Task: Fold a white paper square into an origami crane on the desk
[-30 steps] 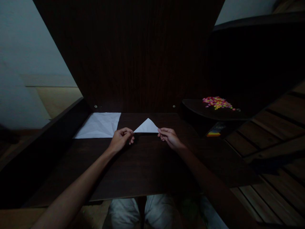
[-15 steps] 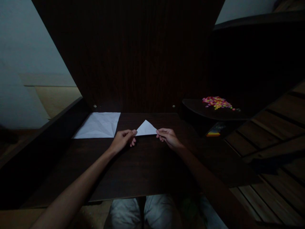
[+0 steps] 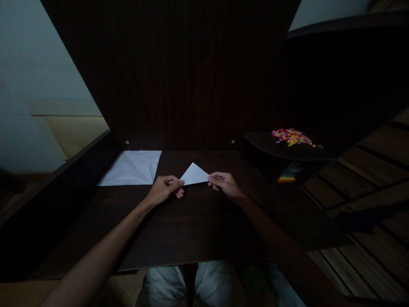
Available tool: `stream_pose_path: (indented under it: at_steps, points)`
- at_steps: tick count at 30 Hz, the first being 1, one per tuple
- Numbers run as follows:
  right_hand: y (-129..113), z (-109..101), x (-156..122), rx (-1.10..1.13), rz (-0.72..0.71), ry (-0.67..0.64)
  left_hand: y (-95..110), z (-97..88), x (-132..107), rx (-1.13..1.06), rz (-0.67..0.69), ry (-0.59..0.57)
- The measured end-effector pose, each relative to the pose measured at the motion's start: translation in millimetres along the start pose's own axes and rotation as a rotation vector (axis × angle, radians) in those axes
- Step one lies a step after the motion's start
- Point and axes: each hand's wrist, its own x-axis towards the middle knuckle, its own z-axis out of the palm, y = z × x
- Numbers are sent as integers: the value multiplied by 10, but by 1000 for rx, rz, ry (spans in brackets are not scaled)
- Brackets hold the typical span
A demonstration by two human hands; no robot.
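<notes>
A small white folded paper triangle (image 3: 194,174) is held between my two hands, its peak pointing away from me. My left hand (image 3: 166,187) pinches the left corner between thumb and fingers. At the right corner, my right hand (image 3: 223,183) grips the paper the same way. To the left of my left hand lies a creased white sheet of paper (image 3: 131,168), flat on the dark wooden desk (image 3: 179,230).
A dark upright panel (image 3: 179,76) closes off the back of the desk. On the right, a rounded shelf (image 3: 255,140) bears a pile of small colourful pieces (image 3: 294,136). A raised side board (image 3: 64,179) runs along the left edge.
The paper triangle has tilted slightly, its left corner lower and its peak a little further left. Both hands keep their hold on it.
</notes>
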Motion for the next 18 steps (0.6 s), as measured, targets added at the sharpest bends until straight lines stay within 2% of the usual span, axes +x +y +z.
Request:
stream_pose_path:
  at_steps: [5,11,15,18]
  points:
    - [-15,43,-19,-52,14,-66,3,19,-13,45,15,-96]
    - [-18,73,-20,-69,9,-61,-89,28,23,30,-42,-40]
    - [-30,77,-16,-82,-2,-56,-70,48,16,4,-46,-13]
    - [-40,74,-18,-93,-16,-65,-32,53,4,28,-17,-39]
